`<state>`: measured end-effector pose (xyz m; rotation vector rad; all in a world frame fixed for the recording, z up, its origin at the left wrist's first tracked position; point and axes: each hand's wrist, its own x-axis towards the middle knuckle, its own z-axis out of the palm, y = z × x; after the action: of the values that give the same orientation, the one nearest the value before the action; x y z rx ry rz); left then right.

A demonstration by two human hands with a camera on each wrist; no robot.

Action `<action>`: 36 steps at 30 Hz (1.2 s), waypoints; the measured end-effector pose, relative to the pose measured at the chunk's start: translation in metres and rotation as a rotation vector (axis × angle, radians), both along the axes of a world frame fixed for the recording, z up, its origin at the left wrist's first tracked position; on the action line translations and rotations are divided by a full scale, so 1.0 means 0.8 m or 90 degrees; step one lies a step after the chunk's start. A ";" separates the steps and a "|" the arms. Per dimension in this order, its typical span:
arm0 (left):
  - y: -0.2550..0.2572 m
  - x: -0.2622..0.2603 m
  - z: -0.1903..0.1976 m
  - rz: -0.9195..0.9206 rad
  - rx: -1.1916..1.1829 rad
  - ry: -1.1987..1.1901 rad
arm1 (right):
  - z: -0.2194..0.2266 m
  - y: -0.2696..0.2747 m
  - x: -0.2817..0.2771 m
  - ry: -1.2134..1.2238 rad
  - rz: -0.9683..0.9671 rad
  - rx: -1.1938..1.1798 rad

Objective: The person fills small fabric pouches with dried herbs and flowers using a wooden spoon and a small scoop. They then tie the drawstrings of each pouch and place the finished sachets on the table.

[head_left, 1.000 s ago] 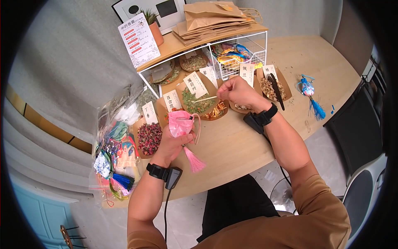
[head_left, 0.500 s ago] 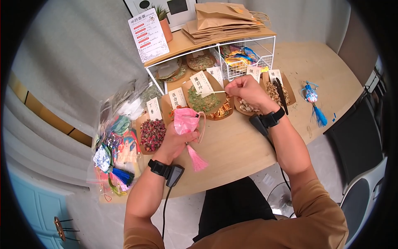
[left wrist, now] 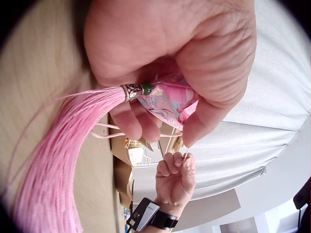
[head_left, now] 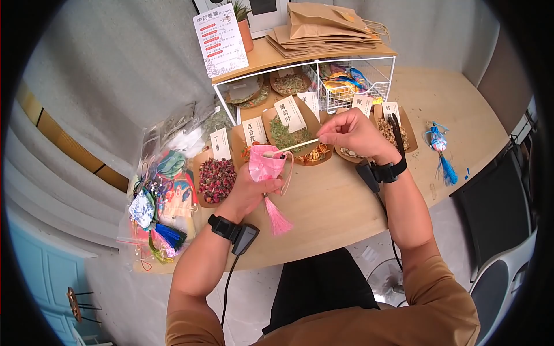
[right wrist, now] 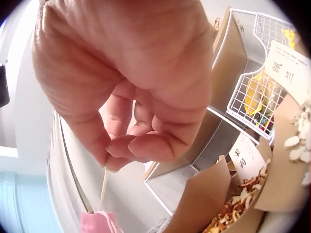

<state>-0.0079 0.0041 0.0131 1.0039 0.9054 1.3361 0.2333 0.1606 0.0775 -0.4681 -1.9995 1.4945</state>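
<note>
A pink pouch with a pink tassel is gripped in the left hand, its mouth facing up. The right hand pinches the end of a thin pale stick between thumb and fingertips. The stick's far end is at the pouch mouth; whether it lies inside is partly hidden. In the left wrist view the fingers curl round the pouch, above a green bead. From the right wrist, the stick runs down to the pink pouch rim.
Paper trays of dried rosebuds, green leaves and other herbs stand behind the hands with label cards. Behind them is a shelf with a wire basket. Bagged pouches lie left, a blue tasselled pouch right.
The right hand has brought the stick from over the green leaves to the pouch mouth. The left hand still holds the pouch. The head view has shifted slightly.
</note>
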 end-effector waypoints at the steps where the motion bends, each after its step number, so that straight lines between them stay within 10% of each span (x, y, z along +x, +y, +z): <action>1: 0.000 0.000 0.000 0.000 0.000 -0.003 | 0.000 -0.001 0.000 -0.004 0.007 0.013; 16: 0.000 0.001 0.000 0.007 -0.004 0.001 | -0.017 0.009 -0.014 0.003 -0.301 0.253; 25: 0.000 0.000 0.001 -0.002 -0.020 -0.009 | -0.028 0.004 -0.026 0.041 -0.244 0.543; 36: 0.000 -0.001 -0.001 0.002 -0.014 -0.001 | 0.000 0.013 0.003 -0.033 -0.181 0.443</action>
<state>-0.0086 0.0041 0.0124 0.9848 0.9189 1.3258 0.2359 0.1706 0.0774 -0.4602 -2.2147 0.5628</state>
